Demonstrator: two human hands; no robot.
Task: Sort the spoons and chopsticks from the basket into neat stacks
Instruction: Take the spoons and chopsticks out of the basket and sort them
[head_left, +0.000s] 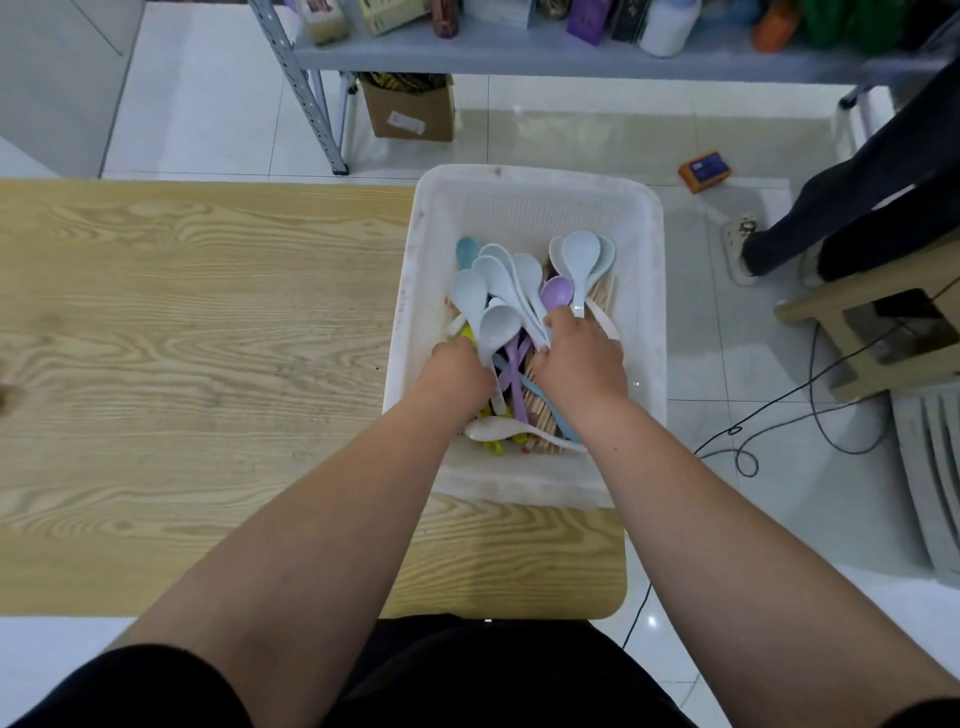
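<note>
A white plastic basket sits on the right end of the wooden table. It holds several pale blue and white spoons, a purple spoon, and wooden chopsticks lying underneath. Both hands are inside the basket. My left hand is closed around the handles of a fan of pale spoons, one bowl right above its knuckles. My right hand grips the handles of another bunch, including a pale spoon and the purple one. A white spoon lies at the near end.
The basket overhangs the table's right edge. A metal shelf with boxes and bottles stands behind, a cardboard box under it. Another person's leg and a wooden stool are at right, with cables on the tiled floor.
</note>
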